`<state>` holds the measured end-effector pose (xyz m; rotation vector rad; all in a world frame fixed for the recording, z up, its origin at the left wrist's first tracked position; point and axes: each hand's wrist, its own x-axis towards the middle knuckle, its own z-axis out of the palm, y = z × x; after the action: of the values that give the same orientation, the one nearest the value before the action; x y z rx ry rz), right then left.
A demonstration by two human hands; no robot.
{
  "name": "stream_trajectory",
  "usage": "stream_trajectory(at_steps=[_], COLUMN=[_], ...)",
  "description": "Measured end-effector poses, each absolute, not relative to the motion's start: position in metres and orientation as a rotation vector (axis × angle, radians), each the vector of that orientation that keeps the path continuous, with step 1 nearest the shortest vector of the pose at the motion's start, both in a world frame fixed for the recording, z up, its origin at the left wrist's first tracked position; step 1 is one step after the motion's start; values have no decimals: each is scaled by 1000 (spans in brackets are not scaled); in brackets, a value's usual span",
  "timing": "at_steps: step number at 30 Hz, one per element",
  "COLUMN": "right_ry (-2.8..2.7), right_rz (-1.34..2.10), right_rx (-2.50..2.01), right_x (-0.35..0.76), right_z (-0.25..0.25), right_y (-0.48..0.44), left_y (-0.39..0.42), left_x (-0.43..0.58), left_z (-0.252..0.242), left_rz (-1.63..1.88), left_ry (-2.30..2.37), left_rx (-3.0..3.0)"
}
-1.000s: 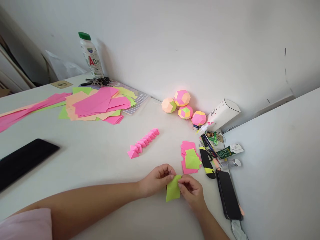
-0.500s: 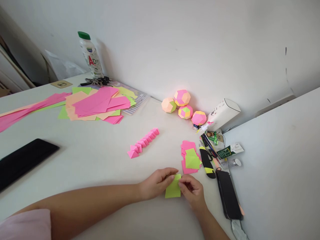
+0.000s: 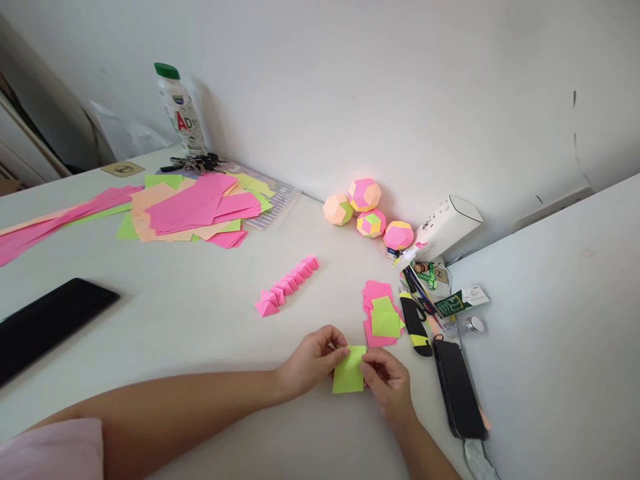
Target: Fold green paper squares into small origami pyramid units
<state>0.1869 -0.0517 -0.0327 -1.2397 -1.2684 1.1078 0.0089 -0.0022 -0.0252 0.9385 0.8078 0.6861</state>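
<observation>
A small green paper square (image 3: 349,371) lies on the white table near its front. My left hand (image 3: 313,360) pinches its left upper edge with curled fingers. My right hand (image 3: 387,380) grips its right edge, fingers closed on the paper. Just behind the hands sits a small stack of pink and green paper squares (image 3: 381,315). A row of folded pink paper units (image 3: 286,287) lies further back to the left.
Several folded paper balls (image 3: 368,212) rest against the wall. Loose pink, orange and green sheets (image 3: 193,208) spread at the back left, with keys (image 3: 196,163) and a bottle (image 3: 180,110) behind. A phone (image 3: 459,397), a knife (image 3: 415,325), pens and a white box (image 3: 445,227) crowd the right. A black keyboard (image 3: 45,323) lies left.
The green paper was held tilted up off the table; now it lies flatter and squarer between both hands. The hands barely shifted.
</observation>
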Motion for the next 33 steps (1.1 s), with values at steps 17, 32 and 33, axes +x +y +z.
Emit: stream_trajectory(at_steps=[17,32,33], right_ry=[-1178,-1254,-1275], right_rz=[1004,1077,1088], right_rx=[-1265,-1182,-1177], right_x=[185,183,182], right_z=[-27,-30,-30], right_y=[-50,-53,-53], left_y=[-3,-6,-6], left_x=[10,5,4], left_z=[-23,-12,-10], left_rz=[696,627,618], left_ry=[814,605,590], left_rx=[879,1108,1131])
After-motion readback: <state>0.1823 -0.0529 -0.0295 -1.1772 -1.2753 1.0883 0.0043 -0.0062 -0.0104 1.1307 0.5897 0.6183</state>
